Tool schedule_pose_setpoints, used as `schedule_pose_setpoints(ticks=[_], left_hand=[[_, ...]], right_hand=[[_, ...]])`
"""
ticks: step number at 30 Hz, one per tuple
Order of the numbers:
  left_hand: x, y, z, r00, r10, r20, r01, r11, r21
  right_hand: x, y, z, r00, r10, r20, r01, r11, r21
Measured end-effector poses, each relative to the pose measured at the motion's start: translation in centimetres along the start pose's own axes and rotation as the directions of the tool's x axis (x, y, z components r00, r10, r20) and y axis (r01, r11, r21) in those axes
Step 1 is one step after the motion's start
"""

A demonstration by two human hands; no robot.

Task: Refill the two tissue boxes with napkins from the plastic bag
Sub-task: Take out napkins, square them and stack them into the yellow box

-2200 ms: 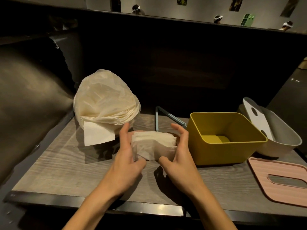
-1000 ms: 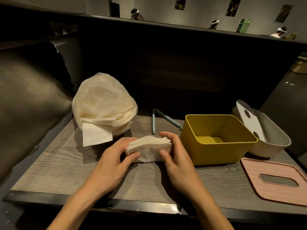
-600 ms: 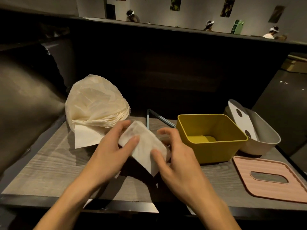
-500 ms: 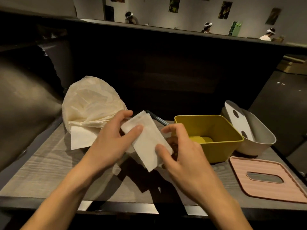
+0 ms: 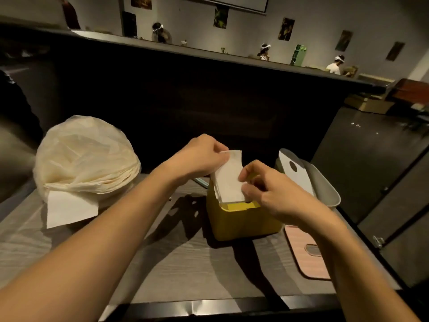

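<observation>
Left hand [image 5: 199, 156], right hand [image 5: 267, 194] both grip one napkin stack [image 5: 228, 180] over yellow box [image 5: 243, 221]; two boxes, one bag [image 5: 86, 159].

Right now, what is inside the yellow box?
A stack of white napkins is going into the yellow box, held by the left hand and right hand. A strip of yellow floor shows in front; the rest is covered.

yellow tissue box [image 5: 241, 219]: no readable text
plastic bag [image 5: 86, 159]: no print legible
pink lid [image 5: 306, 252]: no lettering
far wall pictures [image 5: 220, 17]: too blurred to read
</observation>
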State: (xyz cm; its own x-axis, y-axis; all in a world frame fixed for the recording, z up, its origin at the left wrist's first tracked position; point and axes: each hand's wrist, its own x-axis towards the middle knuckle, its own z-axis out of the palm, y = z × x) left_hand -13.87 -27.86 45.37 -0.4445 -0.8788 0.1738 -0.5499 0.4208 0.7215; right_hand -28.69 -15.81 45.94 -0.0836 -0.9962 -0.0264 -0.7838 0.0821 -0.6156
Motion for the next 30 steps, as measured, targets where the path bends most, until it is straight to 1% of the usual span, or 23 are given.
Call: schedule_pose_setpoints(ticks=[2,4,8,10,13,15,17,19,21,23,27,30], left_hand=[[0.6,-0.4,0.9,0.999,-0.016,0.038,0.014,0.999,0.051],[0.8,-0.8,1.5,0.999,-0.003,0.043,-0.001,0.995,0.101],[0.7,-1.1,1.8,0.998,0.057,0.018,-0.060,0.979,0.196],[0.5,-1.3,1.8,0.998,0.045,0.052,-0.055,0.974,0.218],[0.4,-1.8,2.2,0.993,0.000,0.117,-0.025,0.978,0.208],[0.4,-2.0,2.4,0.992,-0.013,0.127,-0.011,0.983,0.183],[0.4,-2.0,2.7,0.993,-0.009,0.120,-0.012,0.984,0.175],[0.5,-2.0,2.9,0.993,-0.005,0.114,-0.015,0.985,0.171],[0.6,-2.0,3.0,0.994,0.002,0.111,-0.022,0.985,0.173],[0.6,-2.1,3.1,0.995,0.013,0.096,-0.031,0.982,0.185],[0.7,-2.3,3.3,0.998,0.026,0.053,-0.037,0.975,0.220],[0.7,-2.4,3.0,0.999,0.035,-0.011,-0.031,0.975,0.222]], right_hand=[[0.6,0.7,-0.5,0.993,0.051,0.102,-0.046,0.998,-0.044],[1.3,1.3,-0.7,0.978,0.093,0.185,-0.073,0.991,-0.112],[2.9,1.6,-1.0,0.950,0.106,0.295,-0.031,0.969,-0.246],[3.5,1.4,-1.2,0.919,0.120,0.376,0.007,0.948,-0.319],[4.4,1.2,-1.2,0.864,0.158,0.477,0.031,0.931,-0.365],[5.1,1.2,-1.1,0.824,0.193,0.533,0.038,0.919,-0.392],[5.5,1.1,-1.0,0.778,0.253,0.575,0.016,0.907,-0.421],[5.7,1.1,-1.1,0.758,0.304,0.578,-0.011,0.891,-0.454],[5.8,1.3,-1.1,0.797,0.292,0.529,0.025,0.859,-0.511],[5.9,1.5,-0.9,0.835,0.253,0.489,0.054,0.846,-0.530],[5.3,1.7,-0.4,0.814,0.237,0.531,-0.005,0.916,-0.402],[4.9,1.6,-0.1,0.841,0.208,0.499,-0.009,0.929,-0.371]])
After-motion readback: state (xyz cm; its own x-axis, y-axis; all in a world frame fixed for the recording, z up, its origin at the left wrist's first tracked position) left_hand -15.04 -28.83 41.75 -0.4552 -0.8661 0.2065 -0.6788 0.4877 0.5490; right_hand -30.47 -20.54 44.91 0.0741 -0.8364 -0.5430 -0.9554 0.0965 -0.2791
